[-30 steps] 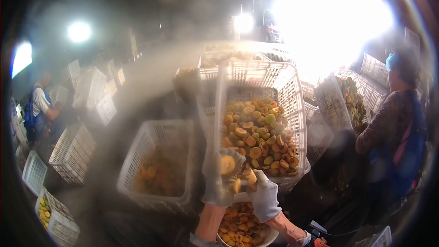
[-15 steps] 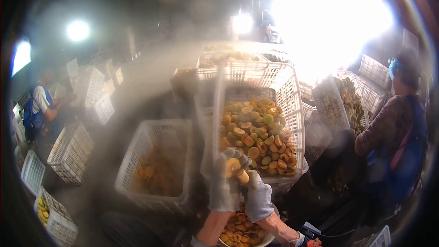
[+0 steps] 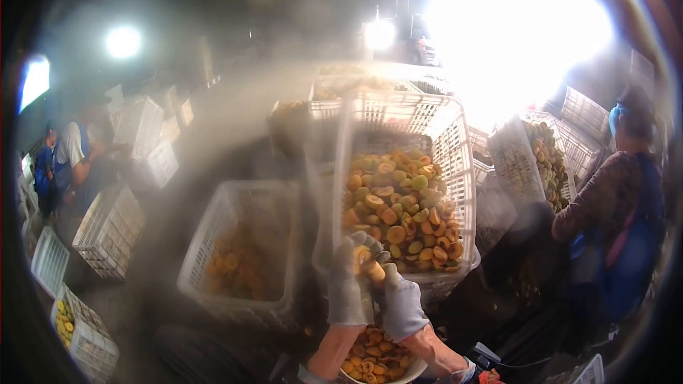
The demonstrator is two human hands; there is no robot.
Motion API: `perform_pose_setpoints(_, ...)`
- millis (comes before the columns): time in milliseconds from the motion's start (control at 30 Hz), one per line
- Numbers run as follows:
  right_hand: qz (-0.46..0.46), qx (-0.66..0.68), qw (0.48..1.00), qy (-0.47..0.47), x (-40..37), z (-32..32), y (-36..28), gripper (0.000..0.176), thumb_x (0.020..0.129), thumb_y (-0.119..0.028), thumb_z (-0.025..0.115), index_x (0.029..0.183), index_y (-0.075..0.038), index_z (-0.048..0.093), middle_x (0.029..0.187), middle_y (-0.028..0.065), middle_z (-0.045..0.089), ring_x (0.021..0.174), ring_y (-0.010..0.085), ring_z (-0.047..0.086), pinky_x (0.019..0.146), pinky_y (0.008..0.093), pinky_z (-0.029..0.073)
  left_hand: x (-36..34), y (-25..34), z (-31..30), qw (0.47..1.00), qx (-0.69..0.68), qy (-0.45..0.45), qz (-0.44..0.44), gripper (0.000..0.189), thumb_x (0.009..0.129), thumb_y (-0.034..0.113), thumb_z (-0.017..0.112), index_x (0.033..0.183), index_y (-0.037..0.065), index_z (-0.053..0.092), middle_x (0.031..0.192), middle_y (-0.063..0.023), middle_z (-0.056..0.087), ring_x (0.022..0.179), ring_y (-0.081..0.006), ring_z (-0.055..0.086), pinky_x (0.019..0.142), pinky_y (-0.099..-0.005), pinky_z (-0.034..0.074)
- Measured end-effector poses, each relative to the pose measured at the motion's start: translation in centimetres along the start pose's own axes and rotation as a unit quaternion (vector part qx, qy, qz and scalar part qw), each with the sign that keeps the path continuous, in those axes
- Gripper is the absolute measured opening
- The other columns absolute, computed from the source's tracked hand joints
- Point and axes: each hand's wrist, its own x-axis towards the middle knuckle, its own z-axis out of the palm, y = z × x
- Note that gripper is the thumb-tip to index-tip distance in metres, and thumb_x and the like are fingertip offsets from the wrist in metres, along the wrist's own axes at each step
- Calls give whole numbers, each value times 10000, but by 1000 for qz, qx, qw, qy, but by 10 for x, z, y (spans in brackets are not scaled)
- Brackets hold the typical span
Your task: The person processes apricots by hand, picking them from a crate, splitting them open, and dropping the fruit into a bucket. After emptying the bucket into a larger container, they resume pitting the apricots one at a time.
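My left hand (image 3: 348,291), in a grey-white work glove, is closed around a yellow-orange halved fruit (image 3: 360,254) that looks like an apricot. Close against it, my right hand (image 3: 404,306), also gloved, is closed on a short tan handle (image 3: 375,272); the working end of this tool cannot be made out. Both hands are held over a white bowl (image 3: 418,371) of cut fruit pieces (image 3: 377,357). Just beyond them a white plastic crate (image 3: 466,171) tilts toward me, with many halved fruits (image 3: 402,206) inside.
To the left stands another white crate (image 3: 192,263) with fruit pieces, blurred by haze. At right a person (image 3: 612,199) sits beside a tilted crate of fruit (image 3: 548,156). Other people (image 3: 75,156) are at far left among crates (image 3: 110,231). Bright lamps glare behind.
The fruit half in my left hand has turned, so its round cut face shows less. Both hands stay nearly in place. At far left, a person has shifted and a second one shows.
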Motion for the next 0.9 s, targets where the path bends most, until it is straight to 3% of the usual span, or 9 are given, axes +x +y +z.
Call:
perform_pose_setpoints(267, 7, 52, 993, -103, 3, -23, 12, 406, 739, -37, 624, 1132, -3, 526, 824, 260, 623, 846, 452, 593, 687, 461, 479, -9, 17, 5, 995, 67, -24, -66, 283, 952, 254, 546, 1121, 29, 570, 1006, -65, 578, 904, -163, 570, 822, -316, 494)
perform_pose_setpoints(367, -78, 36, 992, -95, 5, -26, 31, 295, 772, -74, 634, 1052, 1, 578, 783, 181, 649, 733, 357, 640, 628, 383, 495, -6, 7, 1, 994, 73, -46, -74, 260, 952, 232, 544, 1110, 28, 578, 999, -70, 580, 911, -167, 571, 817, -317, 495)
perform_pose_setpoints(433, 86, 303, 891, -327, 6, -46, 19, 222, 816, -118, 647, 1000, -5, 597, 744, 55, 631, 643, 166, 605, 567, 275, 471, -9, 8, 4, 991, 82, -61, -82, 250, 951, 223, 544, 1104, 28, 582, 1003, -71, 581, 923, -166, 572, 815, -315, 495)
perform_pose_setpoints(533, 129, 299, 879, -349, 2, -76, -4, 203, 843, -148, 648, 988, -14, 600, 725, -17, 579, 639, 52, 518, 544, 204, 433, -24, 22, 21, 980, 164, -79, -75, 259, 947, 230, 551, 1103, 26, 583, 1022, -70, 584, 937, -162, 578, 812, -306, 494)
perform_pose_setpoints(633, 96, 366, 846, -375, -3, -76, 12, 241, 816, -99, 641, 1031, 8, 624, 908, 57, 664, 805, 127, 578, 757, 297, 476, -26, 28, 31, 976, 132, -144, -96, 300, 961, 255, 524, 1130, 12, 568, 1044, -56, 587, 946, -149, 585, 804, -301, 490)
perform_pose_setpoints(667, 95, 367, 846, -374, -3, -72, 14, 241, 816, -99, 641, 1031, 8, 624, 908, 57, 664, 805, 127, 578, 757, 297, 476, -24, 25, 32, 979, 137, -115, -93, 302, 970, 278, 501, 1066, 6, 589, 973, -70, 603, 895, -159, 596, 794, -311, 492)
perform_pose_setpoints(733, -28, 220, 943, -247, -5, -60, 17, 201, 844, -149, 649, 986, -11, 619, 722, 6, 598, 633, 73, 522, 568, 224, 446, -19, 25, 27, 982, 145, -82, -90, 330, 978, 301, 478, 1001, -1, 610, 902, -85, 620, 845, -168, 606, 783, -320, 494)
perform_pose_setpoints(867, -84, 171, 951, -244, -12, -43, 34, 246, 843, -161, 663, 1043, -25, 620, 786, 40, 635, 649, 101, 533, 613, 259, 467, -20, 30, 21, 984, 124, -64, -112, 466, 994, 348, 417, 714, 19, 593, 654, -115, 593, 631, -189, 585, 655, -289, 470)
perform_pose_setpoints(900, -70, 237, 915, -319, -12, -51, 29, 280, 838, -154, 663, 1084, -31, 608, 809, 66, 646, 664, 124, 544, 639, 281, 473, -22, 30, 23, 983, 148, -69, -89, 519, 996, 359, 405, 628, 31, 569, 586, -121, 573, 567, -195, 569, 600, -275, 455)
